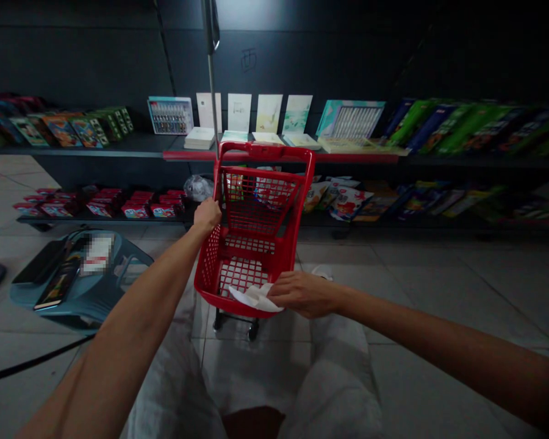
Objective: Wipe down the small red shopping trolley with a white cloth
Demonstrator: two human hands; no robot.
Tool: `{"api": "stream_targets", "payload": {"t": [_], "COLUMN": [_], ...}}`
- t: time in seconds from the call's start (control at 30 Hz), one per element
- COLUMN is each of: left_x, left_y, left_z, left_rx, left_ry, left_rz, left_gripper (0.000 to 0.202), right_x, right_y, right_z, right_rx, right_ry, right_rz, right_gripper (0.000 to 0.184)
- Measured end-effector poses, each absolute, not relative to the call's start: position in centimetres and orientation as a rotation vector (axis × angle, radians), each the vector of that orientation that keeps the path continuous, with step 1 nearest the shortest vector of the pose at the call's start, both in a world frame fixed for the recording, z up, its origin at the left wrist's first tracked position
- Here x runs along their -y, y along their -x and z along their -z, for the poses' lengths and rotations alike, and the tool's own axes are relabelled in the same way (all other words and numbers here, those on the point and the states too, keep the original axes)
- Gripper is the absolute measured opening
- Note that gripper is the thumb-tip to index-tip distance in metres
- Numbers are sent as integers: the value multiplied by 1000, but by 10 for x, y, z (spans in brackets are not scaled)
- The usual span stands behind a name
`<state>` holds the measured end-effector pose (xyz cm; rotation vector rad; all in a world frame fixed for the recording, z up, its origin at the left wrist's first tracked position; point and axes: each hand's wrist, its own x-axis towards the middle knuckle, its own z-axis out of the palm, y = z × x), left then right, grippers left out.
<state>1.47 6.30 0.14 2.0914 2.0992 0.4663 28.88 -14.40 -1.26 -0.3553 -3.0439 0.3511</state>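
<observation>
A small red shopping cart with a grid basket stands on the floor between my knees. My left hand is closed on the upper left rim of its basket. At the near right corner of the cart, my right hand grips a white cloth, which lies over the front rim. The cloth might be a thick paper wipe; its edge hangs into the basket. The fingertips of my right hand are partly hidden behind the knuckles. A thin metal pole rises behind the cart's left side.
Dark shelves run behind the cart, holding books, boxes and snack bags. Several red boxes sit low on the left. A blue-grey basket with a phone-like item stands at my left. A strap crosses the lower left.
</observation>
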Motion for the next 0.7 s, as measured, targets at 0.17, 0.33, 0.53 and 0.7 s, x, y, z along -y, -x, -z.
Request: {"api": "stream_targets", "payload": {"t": [0.17,0.33,0.53,0.7], "left_x": [-70,-82,-89,-88], "left_y": [-23,-26,-33,-41], "left_z": [1,4,3,0], "left_rx": [-2049,-1983,-1945,-1950], "left_ry": [-2120,-2198,-2318,-2429], "left_rz": [-455,-454,-418,-324], "left_gripper": [44,46,44,45], "right_x": [148,141,128,128], "right_y": [-297,-317,-327,-313], "right_z": [7,-23,-25,15], "right_rx": [2859,2510,2451,2695], "right_ry": [496,733,801,530], "right_rz": [-454,-298,89,72], "right_gripper": [31,36,33,30]}}
